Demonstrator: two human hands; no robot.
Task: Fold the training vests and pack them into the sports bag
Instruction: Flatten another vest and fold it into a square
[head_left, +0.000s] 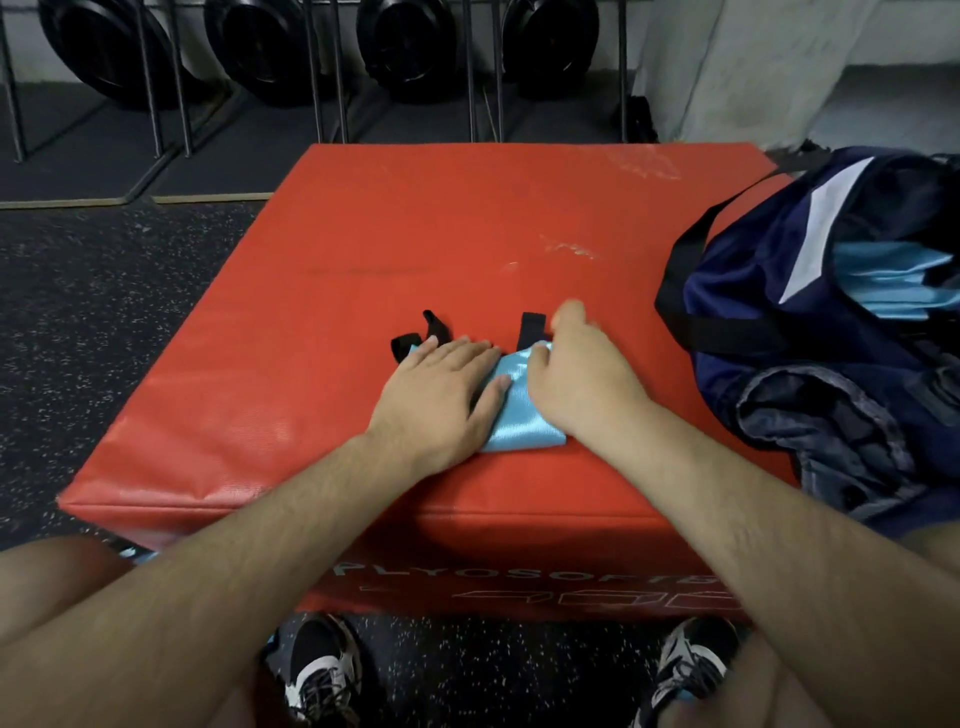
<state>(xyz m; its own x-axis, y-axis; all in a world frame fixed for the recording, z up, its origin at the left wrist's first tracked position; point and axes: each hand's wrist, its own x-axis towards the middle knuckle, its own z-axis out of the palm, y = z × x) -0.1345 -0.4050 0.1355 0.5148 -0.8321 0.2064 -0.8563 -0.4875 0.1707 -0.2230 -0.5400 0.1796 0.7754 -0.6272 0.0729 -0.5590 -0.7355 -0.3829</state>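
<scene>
The folded light-blue satin training vest (519, 415) lies at the 6 o'clock side of the red vinyl plyo box (415, 234). The left hand (441, 384) presses it flat to keep the fold. The right hand (576, 379) curls round its edge, probably for transfer to the navy sports bag (753, 270) at 3 o'clock.

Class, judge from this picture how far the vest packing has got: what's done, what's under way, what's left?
Done: folded blue vests lie inside the sports bag. In hand: one more vest lies on the red box, left hand pressing it flat, right hand pinching its edge. Left: finish folding, black straps stick out, then bag it.
</scene>
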